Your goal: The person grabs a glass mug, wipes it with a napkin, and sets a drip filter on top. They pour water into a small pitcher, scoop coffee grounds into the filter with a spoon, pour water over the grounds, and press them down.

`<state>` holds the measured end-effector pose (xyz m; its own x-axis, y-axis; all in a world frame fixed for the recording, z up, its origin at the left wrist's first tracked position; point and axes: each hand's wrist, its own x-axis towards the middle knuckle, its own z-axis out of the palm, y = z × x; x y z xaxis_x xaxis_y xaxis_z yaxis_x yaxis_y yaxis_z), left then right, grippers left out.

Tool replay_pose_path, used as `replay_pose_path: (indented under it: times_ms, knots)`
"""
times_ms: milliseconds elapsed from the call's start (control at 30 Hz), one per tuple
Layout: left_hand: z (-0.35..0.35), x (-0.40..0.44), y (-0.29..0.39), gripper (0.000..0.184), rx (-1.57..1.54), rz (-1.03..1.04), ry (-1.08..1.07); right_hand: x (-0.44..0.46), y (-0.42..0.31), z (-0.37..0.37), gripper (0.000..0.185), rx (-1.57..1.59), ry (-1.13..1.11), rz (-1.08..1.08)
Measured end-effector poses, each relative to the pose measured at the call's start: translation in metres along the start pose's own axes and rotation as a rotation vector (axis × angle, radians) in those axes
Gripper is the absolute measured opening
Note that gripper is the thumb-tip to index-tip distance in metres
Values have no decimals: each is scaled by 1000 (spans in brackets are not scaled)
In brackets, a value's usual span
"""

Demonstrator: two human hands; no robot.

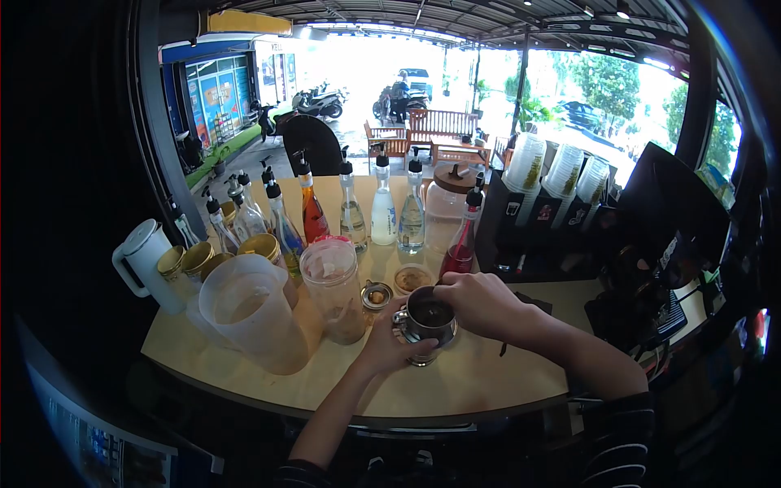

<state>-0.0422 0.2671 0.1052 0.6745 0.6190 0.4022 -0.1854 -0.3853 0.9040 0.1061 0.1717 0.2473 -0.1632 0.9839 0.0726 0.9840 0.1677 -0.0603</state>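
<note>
My left hand (pixel 390 346) wraps round a small metal coffee dripper cup (pixel 425 328) with a side handle, near the table's front edge. The cup is upright and dark inside. Beneath it is a shiny base, partly hidden by my fingers. My right hand (pixel 480 301) is closed in a pinch over the cup's right rim; whatever it holds is hidden behind the fingers. Just left of the cup lies a small round metal piece (pixel 377 295). A round tan lid (pixel 413 279) lies behind it.
A clear jar (pixel 332 297) and a large translucent pitcher (pixel 250 313) stand left of my hands. Several pump bottles (pixel 382 207) line the back, with a red syrup bottle (pixel 461 244) close behind my right hand. Stacked plastic cups (pixel 561 172) and a dark monitor (pixel 671 207) are at right.
</note>
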Motion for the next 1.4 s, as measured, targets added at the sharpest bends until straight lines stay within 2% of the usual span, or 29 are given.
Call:
replay_pose_path:
  times_ms: [67,167,233,267,333,367,433,500,567,633,733,867,900,933,967,1033,1200,1367,1400]
  knots:
    - [-4,1,6,81,130,-29,-9,0,3,-4,17,59,22,-62]
    - [-11,4,19,84,329,24,19,-4,7,-4,17,-55,-2,-16]
    - [-14,5,32,84,400,18,16,-2,10,7,15,-99,177,-82]
    - [-15,6,38,85,465,14,12,-3,13,5,15,-97,184,-88]
    - [-12,8,47,84,486,-12,11,-6,15,-3,16,37,40,-114]
    - [-9,8,51,84,499,-40,4,-5,18,1,16,42,40,-120]
    - [-1,10,62,83,516,-104,28,-2,22,12,17,-176,203,-138]
    - [3,12,61,83,531,-157,47,-4,22,12,16,-83,147,-196]
    - [5,11,52,87,540,-69,106,-5,22,10,15,6,89,-261]
    - [6,10,50,86,532,-47,127,-8,24,11,17,-146,241,-306]
    - [8,9,47,84,513,26,148,-2,24,7,17,-96,185,-199]
    - [8,12,56,79,471,120,167,-11,19,1,14,-45,183,-298]
    - [9,13,58,79,469,118,166,-11,19,0,15,-104,273,-294]
    - [8,14,59,78,486,172,156,-12,18,0,16,-165,362,-289]
    - [7,16,61,78,502,228,148,-14,18,-1,16,-166,361,-286]
    - [5,19,67,77,540,237,140,-16,17,-5,9,-191,321,-303]
    - [0,26,70,76,595,228,48,-21,22,-13,10,-323,354,-369]
    - [-5,33,73,79,657,350,-22,-23,25,-20,9,-464,360,-437]
    - [-6,34,72,79,655,349,-23,-24,28,-20,8,-461,420,-445]
